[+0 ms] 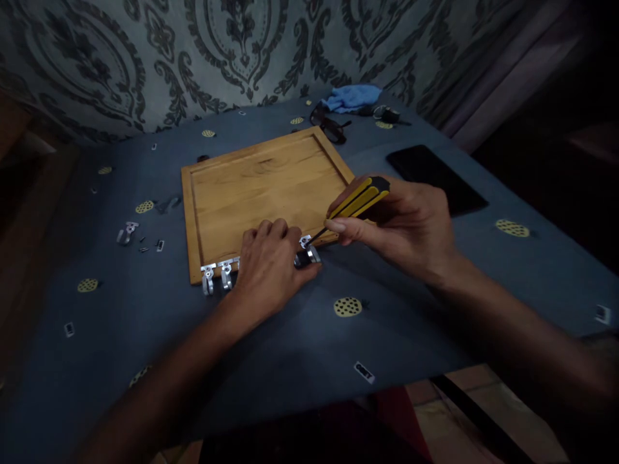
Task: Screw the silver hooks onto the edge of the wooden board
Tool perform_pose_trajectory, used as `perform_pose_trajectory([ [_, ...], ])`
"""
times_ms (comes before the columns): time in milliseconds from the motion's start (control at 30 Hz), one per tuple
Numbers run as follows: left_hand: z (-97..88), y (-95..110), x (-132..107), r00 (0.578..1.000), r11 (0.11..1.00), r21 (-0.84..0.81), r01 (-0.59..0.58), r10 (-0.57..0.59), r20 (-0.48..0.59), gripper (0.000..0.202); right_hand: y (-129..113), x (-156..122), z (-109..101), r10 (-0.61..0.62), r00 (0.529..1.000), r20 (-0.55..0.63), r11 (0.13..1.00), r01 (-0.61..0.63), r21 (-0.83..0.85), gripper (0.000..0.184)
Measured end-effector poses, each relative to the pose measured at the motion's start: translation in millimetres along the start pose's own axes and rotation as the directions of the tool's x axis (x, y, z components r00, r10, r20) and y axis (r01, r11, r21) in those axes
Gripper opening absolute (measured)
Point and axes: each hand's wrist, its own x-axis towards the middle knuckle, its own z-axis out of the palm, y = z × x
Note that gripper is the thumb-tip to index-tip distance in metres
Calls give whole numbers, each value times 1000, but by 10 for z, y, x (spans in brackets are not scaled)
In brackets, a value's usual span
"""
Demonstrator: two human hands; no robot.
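A framed wooden board (261, 187) lies flat on a table under a dark blue cloth (271, 348). Silver metal hooks (216, 273) sit along the board's near edge. My left hand (271, 264) rests curled on that edge, pressing a metal hook (307, 252) at the near right corner. My right hand (401, 225) grips a yellow-and-black screwdriver (360, 198), its thin shaft angled down-left with the tip at the top of that hook.
A loose hook (126, 232) and small screws (149, 245) lie on the cloth at the left. A black phone (435, 177) lies right of the board. Dark glasses (329, 124), a blue cloth (352, 98) and a small dark object are at the back. The table's front edge is near.
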Motion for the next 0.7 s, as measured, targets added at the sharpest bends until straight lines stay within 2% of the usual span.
perform_pose_trajectory([
  [167, -6, 1, 4, 1000, 1000, -12, 2, -2, 11, 38, 6, -36, 65, -73, 994, -85, 988, 61, -142, 31],
  [267, -1, 2, 3, 1000, 1000, -16, 3, -3, 5, 39, 23, -43, 89, -73, 993, -91, 991, 62, -120, 31],
  [400, -1, 4, 4, 1000, 1000, -13, 6, -6, 11, 39, 21, -37, 59, -1, 999, -47, 1000, 0, -13, 28],
  [500, 2, 1, 4, 1000, 1000, -11, -1, 1, 1, 38, -10, -33, -3, 65, 997, 35, 997, -66, 37, 31],
  [633, 12, -6, 2, 1000, 1000, -4, -3, 3, -5, 38, -24, -26, -47, 61, 993, 104, 997, -67, 48, 22],
  [700, 12, -8, 1, 1000, 1000, -7, -7, 7, -2, 38, -11, -19, -36, 44, 994, 102, 998, -48, 38, 26],
])
